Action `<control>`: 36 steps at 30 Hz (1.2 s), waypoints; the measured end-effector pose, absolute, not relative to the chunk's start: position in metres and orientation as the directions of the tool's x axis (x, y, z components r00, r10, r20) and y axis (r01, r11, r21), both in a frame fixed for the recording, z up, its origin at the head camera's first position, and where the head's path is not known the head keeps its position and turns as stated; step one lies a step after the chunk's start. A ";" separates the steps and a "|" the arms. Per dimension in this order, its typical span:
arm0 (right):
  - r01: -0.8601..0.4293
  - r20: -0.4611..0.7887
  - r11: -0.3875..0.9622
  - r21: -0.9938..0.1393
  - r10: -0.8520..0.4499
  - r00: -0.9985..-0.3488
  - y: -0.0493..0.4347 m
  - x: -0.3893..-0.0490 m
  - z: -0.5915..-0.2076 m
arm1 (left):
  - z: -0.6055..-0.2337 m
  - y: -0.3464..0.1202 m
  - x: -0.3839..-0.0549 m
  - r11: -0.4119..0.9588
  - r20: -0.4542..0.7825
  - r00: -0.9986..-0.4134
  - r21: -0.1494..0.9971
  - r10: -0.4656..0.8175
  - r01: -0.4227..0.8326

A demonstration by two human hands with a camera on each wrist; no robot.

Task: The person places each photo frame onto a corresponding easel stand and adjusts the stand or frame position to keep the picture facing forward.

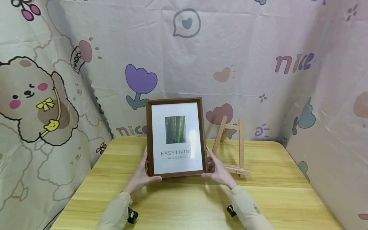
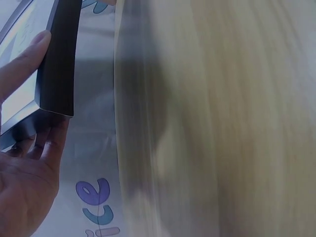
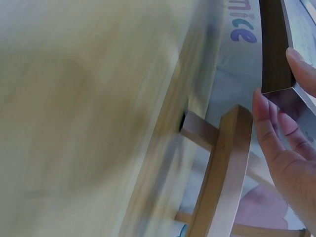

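- Head view, as I watch: a picture frame [image 1: 176,139] is held upright, tilted slightly, between two hands, seemingly clear of the table [image 1: 184,204].
- Left hand [image 1: 142,175] grips the lower left corner, thumb at the front, fingers round behind; right hand [image 1: 217,172] grasps the opposite corner likewise.
- A wooden easel [image 1: 241,143] stands on the table to the right of the frame, just beyond the right hand.
- I'd judge the step in hand to be carrying the frame; the next move seems to call for both hands keeping it level and passing the easel without a knock.
- The sheet in the frame reads "EASY LIVING", glare touching the last letter; the smaller line starts "A4", the rest blurry.
- "nice" shows twice on the backdrop [image 1: 244,25]; the easel's ledge [image 1: 234,169] bears a mark too small to read.
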State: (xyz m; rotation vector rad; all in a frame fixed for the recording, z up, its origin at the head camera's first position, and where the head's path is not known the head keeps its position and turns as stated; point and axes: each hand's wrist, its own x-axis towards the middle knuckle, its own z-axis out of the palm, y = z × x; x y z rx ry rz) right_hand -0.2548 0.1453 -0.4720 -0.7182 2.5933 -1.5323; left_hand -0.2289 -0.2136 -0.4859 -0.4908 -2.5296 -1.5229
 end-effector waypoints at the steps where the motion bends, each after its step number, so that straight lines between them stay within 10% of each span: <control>1: -0.367 0.193 0.403 -0.838 -0.409 -0.892 0.147 -0.254 -0.471 | -0.486 -0.212 -0.230 0.426 0.290 -0.936 0.834 0.200 0.350; 36: -0.360 0.267 0.475 -0.803 -0.254 -0.930 0.232 -0.239 -0.469 | -0.480 -0.128 -0.259 0.373 0.333 -0.898 0.825 0.289 0.426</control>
